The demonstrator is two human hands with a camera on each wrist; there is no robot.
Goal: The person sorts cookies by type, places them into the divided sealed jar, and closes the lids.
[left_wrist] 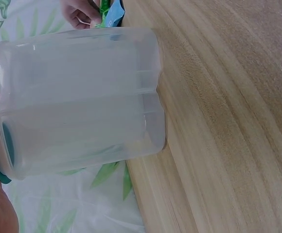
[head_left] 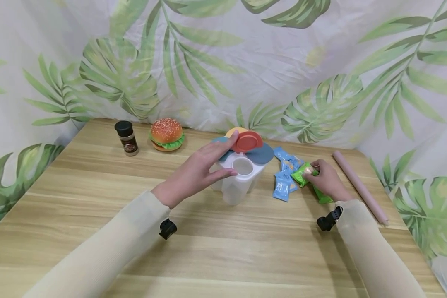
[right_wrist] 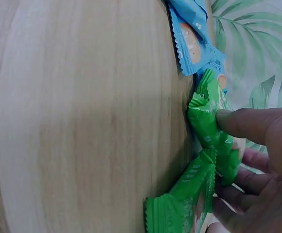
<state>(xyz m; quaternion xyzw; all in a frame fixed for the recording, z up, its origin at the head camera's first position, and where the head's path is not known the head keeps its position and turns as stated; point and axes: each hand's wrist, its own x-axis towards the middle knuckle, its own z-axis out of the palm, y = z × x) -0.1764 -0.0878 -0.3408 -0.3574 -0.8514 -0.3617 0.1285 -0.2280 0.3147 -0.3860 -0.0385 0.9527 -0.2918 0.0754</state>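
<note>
A translucent plastic storage container (head_left: pixel 234 191) stands upright on the table, with a lid of coloured flaps. Its red flap (head_left: pixel 247 142) is raised, leaving a round opening at the front. My left hand (head_left: pixel 195 169) rests on the lid's left side, fingers extended by the red flap and thumb at the opening's rim. To the right, my right hand (head_left: pixel 328 180) pinches a green snack packet (right_wrist: pixel 218 138) between thumb and fingers. Another green packet (right_wrist: pixel 182 201) lies under that hand. Several blue snack packets (head_left: pixel 282 186) are heaped between the container and the right hand.
At the back left are a black-capped seasoning bottle (head_left: pixel 127 138) and a toy hamburger (head_left: pixel 166 133). A pink rolling stick (head_left: pixel 359 186) lies along the table's right side. Behind the table hangs a leaf-patterned cloth (head_left: pixel 208 62).
</note>
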